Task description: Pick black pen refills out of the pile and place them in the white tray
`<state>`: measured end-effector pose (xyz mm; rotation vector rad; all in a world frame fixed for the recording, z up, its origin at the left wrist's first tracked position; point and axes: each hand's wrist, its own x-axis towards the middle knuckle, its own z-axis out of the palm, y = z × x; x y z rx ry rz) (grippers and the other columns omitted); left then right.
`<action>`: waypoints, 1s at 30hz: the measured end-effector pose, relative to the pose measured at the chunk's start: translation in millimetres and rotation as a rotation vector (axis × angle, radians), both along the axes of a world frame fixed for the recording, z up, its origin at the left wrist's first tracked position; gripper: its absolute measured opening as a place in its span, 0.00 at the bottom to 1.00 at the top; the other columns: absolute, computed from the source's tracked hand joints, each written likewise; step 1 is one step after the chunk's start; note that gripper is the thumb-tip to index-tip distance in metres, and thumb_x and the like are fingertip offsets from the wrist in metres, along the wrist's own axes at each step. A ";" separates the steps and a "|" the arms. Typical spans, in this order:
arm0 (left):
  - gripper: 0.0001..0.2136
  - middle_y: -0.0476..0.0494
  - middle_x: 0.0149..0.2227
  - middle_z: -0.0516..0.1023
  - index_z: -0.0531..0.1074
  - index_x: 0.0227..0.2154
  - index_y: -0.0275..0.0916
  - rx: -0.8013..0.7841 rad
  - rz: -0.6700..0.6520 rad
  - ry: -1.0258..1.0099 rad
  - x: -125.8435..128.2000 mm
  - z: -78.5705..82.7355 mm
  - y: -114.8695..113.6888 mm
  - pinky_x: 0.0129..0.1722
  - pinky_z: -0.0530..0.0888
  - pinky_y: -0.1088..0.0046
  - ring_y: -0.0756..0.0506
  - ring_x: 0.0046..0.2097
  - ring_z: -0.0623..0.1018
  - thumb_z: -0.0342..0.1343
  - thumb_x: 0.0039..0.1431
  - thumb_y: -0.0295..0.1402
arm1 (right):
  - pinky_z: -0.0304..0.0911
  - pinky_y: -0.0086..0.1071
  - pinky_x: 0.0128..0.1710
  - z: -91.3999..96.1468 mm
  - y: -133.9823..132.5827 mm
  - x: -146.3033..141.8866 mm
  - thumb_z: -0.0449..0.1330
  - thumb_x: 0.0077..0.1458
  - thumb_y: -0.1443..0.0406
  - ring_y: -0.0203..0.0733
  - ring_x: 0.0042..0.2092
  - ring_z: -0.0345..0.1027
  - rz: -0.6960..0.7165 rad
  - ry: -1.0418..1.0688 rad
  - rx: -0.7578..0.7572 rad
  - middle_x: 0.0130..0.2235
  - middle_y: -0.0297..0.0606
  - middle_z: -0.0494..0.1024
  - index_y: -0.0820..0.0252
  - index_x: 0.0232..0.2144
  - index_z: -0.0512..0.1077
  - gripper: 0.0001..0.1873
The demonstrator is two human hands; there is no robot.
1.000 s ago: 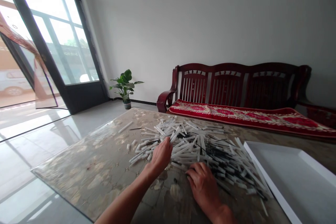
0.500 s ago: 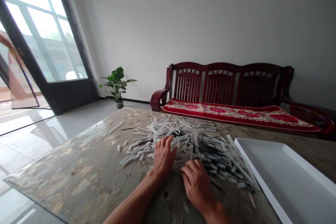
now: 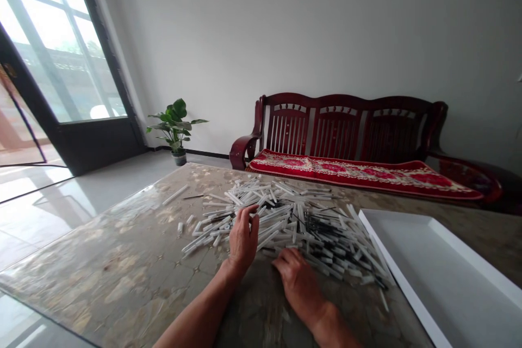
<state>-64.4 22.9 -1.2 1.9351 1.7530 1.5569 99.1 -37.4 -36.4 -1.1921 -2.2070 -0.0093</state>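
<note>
A loose pile of white tubes [image 3: 275, 227], short white pieces and thin black rods, which look like pen parts, is spread on the table [image 3: 134, 261]. My left hand [image 3: 243, 239] is over the pile's near left part, fingers stretched forward and the thumb a little apart; I see nothing held in it. At the near edge of the pile, my right hand [image 3: 299, 277] rests low with its fingers curled together. Its fingertips are partly hidden, so whatever they pinch, if anything, cannot be made out. Dark rods [image 3: 326, 228] lie thickest beyond the right hand.
A shallow white tray [image 3: 436, 272] stands to the right, close beside the pile. A lone white tube [image 3: 175, 194] lies at the far left. Past the table are a dark red wooden bench [image 3: 334, 128] with a red patterned cover [image 3: 362, 174] and a potted plant [image 3: 177, 125].
My left hand has drawn slightly left, its fingers closer together than before. The right hand has moved a little left along the pile's near edge. The view has shifted slightly.
</note>
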 end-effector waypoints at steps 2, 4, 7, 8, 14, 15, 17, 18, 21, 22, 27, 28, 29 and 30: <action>0.11 0.41 0.46 0.76 0.70 0.46 0.42 -0.006 -0.039 0.057 1.9 -0.6 -2.3 0.48 0.72 0.68 0.44 0.48 0.77 0.44 0.66 0.32 | 0.67 0.31 0.40 1.6 1.3 5.2 0.58 0.56 0.79 0.40 0.39 0.71 -0.012 0.032 0.017 0.34 0.34 0.77 0.55 0.32 0.78 0.15; 0.11 0.42 0.45 0.77 0.72 0.45 0.43 -0.054 -0.079 0.156 4.5 -1.2 -5.1 0.46 0.72 0.70 0.45 0.45 0.78 0.45 0.66 0.32 | 0.68 0.31 0.41 4.7 3.1 13.6 0.54 0.58 0.79 0.40 0.40 0.71 -0.040 0.098 0.071 0.35 0.35 0.77 0.55 0.35 0.78 0.17; 0.09 0.44 0.43 0.78 0.73 0.42 0.46 -0.182 -0.115 0.327 10.2 -2.1 -10.2 0.43 0.72 0.71 0.45 0.43 0.78 0.48 0.66 0.34 | 0.68 0.33 0.44 10.5 11.0 36.1 0.50 0.62 0.76 0.41 0.42 0.71 -0.149 0.203 0.212 0.38 0.39 0.76 0.57 0.41 0.76 0.18; 0.09 0.45 0.43 0.78 0.73 0.41 0.46 -0.216 -0.120 0.372 12.3 -2.8 -11.6 0.42 0.71 0.71 0.45 0.43 0.78 0.49 0.65 0.34 | 0.68 0.34 0.45 12.5 14.6 45.1 0.49 0.63 0.75 0.42 0.43 0.71 -0.196 0.227 0.257 0.39 0.40 0.76 0.57 0.42 0.76 0.17; 0.12 0.42 0.47 0.76 0.70 0.49 0.44 -0.183 -0.038 0.502 18.2 -9.2 -6.4 0.46 0.70 0.68 0.42 0.49 0.75 0.49 0.65 0.33 | 0.65 0.39 0.50 20.1 20.4 70.3 0.51 0.61 0.73 0.45 0.48 0.68 -0.371 0.283 0.341 0.45 0.43 0.76 0.58 0.46 0.75 0.16; 0.12 0.42 0.48 0.76 0.70 0.50 0.44 -0.169 -0.010 0.517 17.7 -9.4 -3.6 0.48 0.69 0.67 0.42 0.50 0.74 0.49 0.65 0.33 | 0.65 0.37 0.49 20.3 17.4 66.4 0.50 0.60 0.75 0.44 0.47 0.69 -0.313 0.294 0.330 0.43 0.42 0.76 0.57 0.44 0.75 0.17; 0.14 0.42 0.50 0.76 0.70 0.52 0.44 -0.159 0.039 0.545 16.7 -8.3 1.6 0.50 0.68 0.65 0.41 0.50 0.73 0.49 0.66 0.32 | 0.65 0.32 0.45 19.7 9.3 53.7 0.49 0.56 0.78 0.41 0.43 0.70 -0.120 0.292 0.261 0.38 0.39 0.76 0.56 0.39 0.76 0.20; 0.14 0.42 0.50 0.76 0.70 0.52 0.44 -0.158 0.053 0.556 16.4 -7.1 3.4 0.50 0.68 0.64 0.41 0.50 0.73 0.49 0.66 0.32 | 0.65 0.30 0.42 19.0 4.9 46.4 0.49 0.54 0.80 0.39 0.40 0.70 -0.010 0.275 0.207 0.36 0.37 0.75 0.56 0.37 0.76 0.21; 0.12 0.42 0.47 0.76 0.72 0.48 0.43 -0.132 0.055 0.573 16.6 -2.5 3.2 0.49 0.67 0.64 0.41 0.47 0.73 0.48 0.66 0.32 | 0.63 0.28 0.36 16.2 -6.1 27.8 0.52 0.47 0.79 0.37 0.36 0.70 0.194 0.175 0.044 0.34 0.35 0.75 0.56 0.33 0.76 0.19; 0.11 0.42 0.46 0.77 0.73 0.46 0.43 -0.120 0.047 0.579 16.9 -1.3 1.6 0.48 0.67 0.64 0.42 0.47 0.73 0.48 0.66 0.33 | 0.63 0.28 0.35 15.3 -8.2 24.3 0.53 0.47 0.78 0.37 0.35 0.69 0.219 0.127 0.003 0.33 0.35 0.74 0.56 0.32 0.75 0.17; 0.07 0.42 0.41 0.77 0.74 0.39 0.42 -0.195 0.050 0.650 17.0 -1.9 -7.4 0.45 0.68 0.64 0.40 0.44 0.73 0.52 0.64 0.35 | 0.61 0.30 0.37 12.4 -5.8 25.0 0.60 0.52 0.74 0.40 0.39 0.69 0.140 -0.063 -0.052 0.35 0.34 0.75 0.55 0.29 0.75 0.09; 0.07 0.42 0.40 0.77 0.74 0.38 0.42 -0.225 0.056 0.664 16.4 -2.8 -7.9 0.45 0.67 0.64 0.40 0.44 0.74 0.52 0.64 0.36 | 0.61 0.30 0.37 11.9 -3.7 26.9 0.60 0.54 0.74 0.40 0.40 0.69 0.077 -0.067 -0.042 0.35 0.34 0.75 0.55 0.29 0.75 0.09; 0.07 0.42 0.40 0.76 0.73 0.37 0.42 -0.250 0.057 0.674 15.8 -3.6 -7.8 0.45 0.67 0.64 0.40 0.44 0.74 0.52 0.64 0.36 | 0.61 0.30 0.37 11.4 -1.6 28.7 0.59 0.55 0.75 0.40 0.40 0.69 0.008 -0.064 -0.033 0.35 0.34 0.75 0.55 0.28 0.75 0.10; 0.07 0.43 0.40 0.77 0.73 0.36 0.42 -0.269 0.055 0.681 15.2 -4.2 -7.4 0.45 0.67 0.64 0.40 0.44 0.74 0.52 0.64 0.37 | 0.61 0.29 0.36 10.8 0.2 30.2 0.59 0.56 0.76 0.40 0.40 0.69 -0.058 -0.057 -0.025 0.35 0.34 0.75 0.56 0.28 0.75 0.11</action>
